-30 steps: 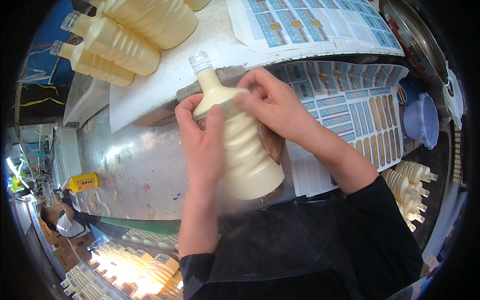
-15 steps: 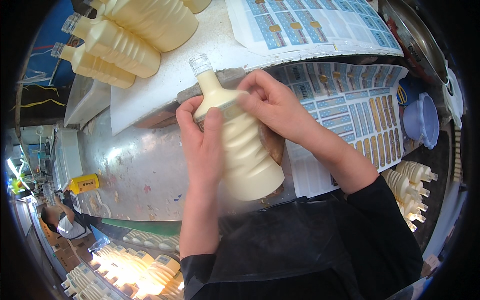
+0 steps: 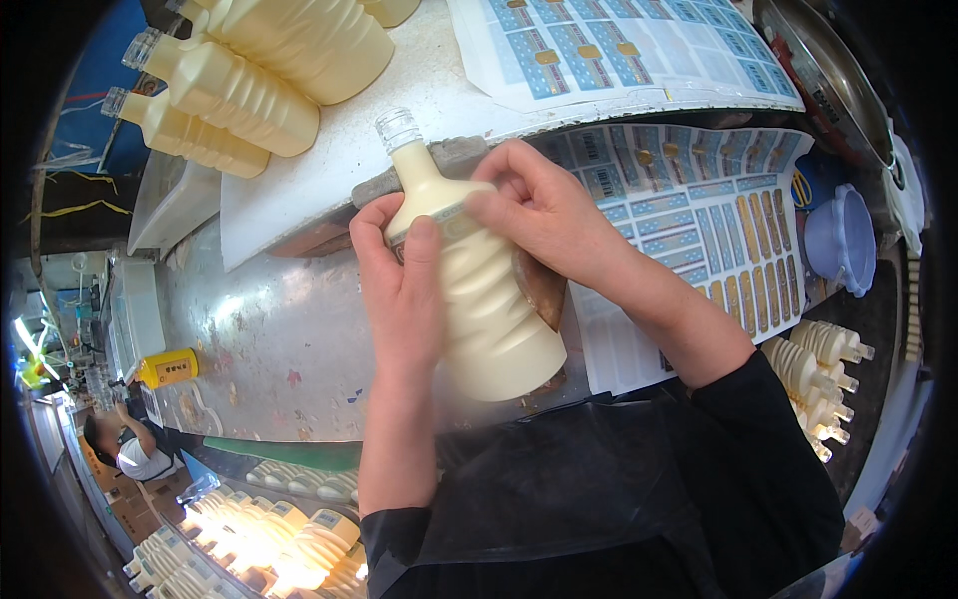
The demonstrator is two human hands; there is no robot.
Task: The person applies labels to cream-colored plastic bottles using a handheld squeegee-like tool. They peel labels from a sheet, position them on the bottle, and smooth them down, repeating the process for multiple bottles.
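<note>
A cream-coloured bottle (image 3: 489, 309) with a ribbed, twisted body and a clear threaded neck lies tilted before me, its neck pointing away. Around its shoulder runs a narrow greyish label strip (image 3: 451, 217). My left hand (image 3: 396, 265) grips the bottle's left shoulder, thumb on the strip and fingers round the side. On the other side, my right hand (image 3: 529, 205) has thumb and fingers closed at the strip's right end; the bit between them is hidden. A brown block (image 3: 540, 290) shows partly behind the bottle.
Label sheets (image 3: 689, 225) lie to the right, and more label sheets (image 3: 579, 50) on the white ledge. Several larger cream bottles (image 3: 249, 95) stand far left. A lilac bucket (image 3: 841, 240) and a metal pan (image 3: 838, 70) are at right. A yellow container (image 3: 168, 367) and a person (image 3: 140, 444) appear left.
The bottle and both hands have shifted very slightly left. My right thumb has slid a little along the label strip. The person at the far left has moved slightly.
</note>
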